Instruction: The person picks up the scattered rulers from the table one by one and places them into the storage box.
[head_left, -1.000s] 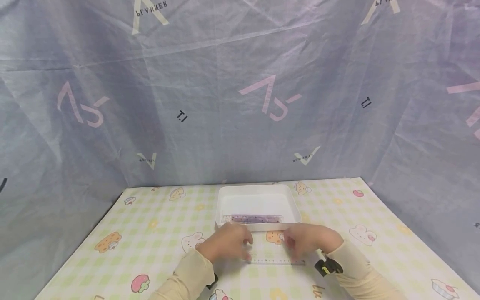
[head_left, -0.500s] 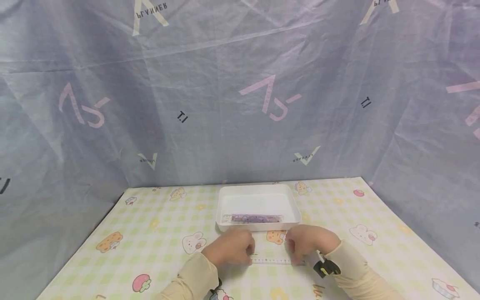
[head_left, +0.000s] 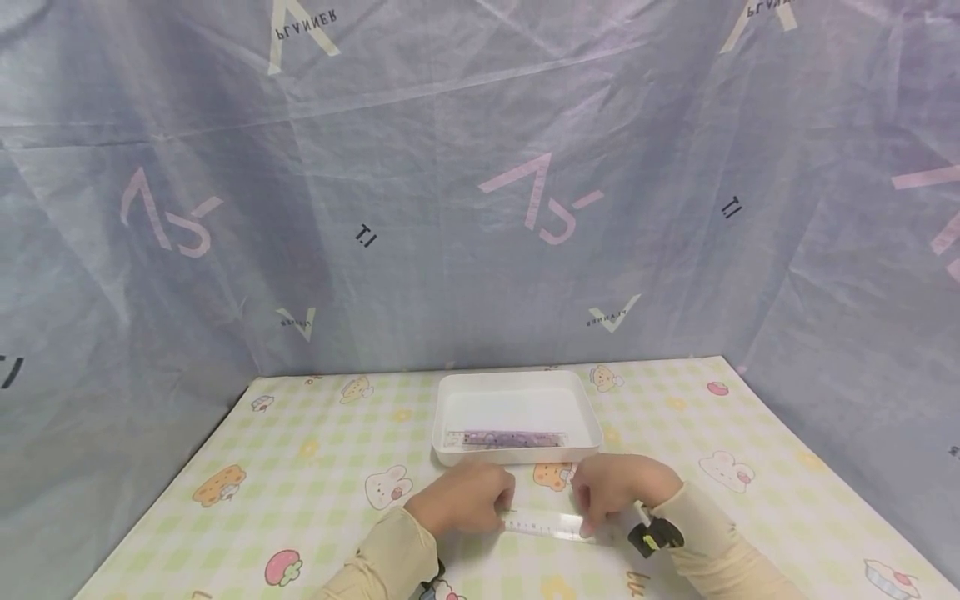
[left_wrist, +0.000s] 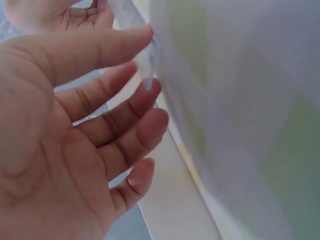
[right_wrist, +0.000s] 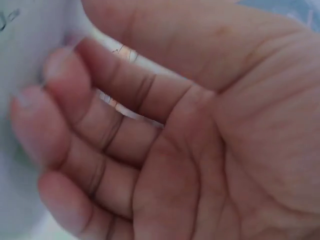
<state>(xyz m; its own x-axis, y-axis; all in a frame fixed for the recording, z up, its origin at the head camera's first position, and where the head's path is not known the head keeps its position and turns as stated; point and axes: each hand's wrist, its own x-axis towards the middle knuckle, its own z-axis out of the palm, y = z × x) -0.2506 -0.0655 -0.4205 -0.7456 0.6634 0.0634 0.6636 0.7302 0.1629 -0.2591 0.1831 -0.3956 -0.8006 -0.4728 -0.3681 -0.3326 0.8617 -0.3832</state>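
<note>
A clear ruler (head_left: 546,524) with dark markings spans the gap between the two hands, in front of the white tray (head_left: 517,456) in the head view. At its left end, the left hand (head_left: 467,497) pinches it; in the left wrist view the ruler's clear end (left_wrist: 153,59) sits between thumb and fingertips, the other fingers loosely bent. The right hand (head_left: 624,487) pinches the right end with thumb and fingers, and its curled fingers (right_wrist: 65,115) fill the right wrist view. Light glints off the ruler, which looks tilted. A purple patterned ruler (head_left: 517,439) lies inside the tray.
A clear strip (head_left: 453,440) shows beside the purple ruler in the tray. The table wears a green checked cloth (head_left: 315,500) with cartoon prints. Grey fabric (head_left: 442,275) hangs behind and at both sides.
Both hands have settled at the ruler's ends. The ruler, lying flat half a second ago, now tilts, with its face catching light. The tray and its contents have stayed put.
</note>
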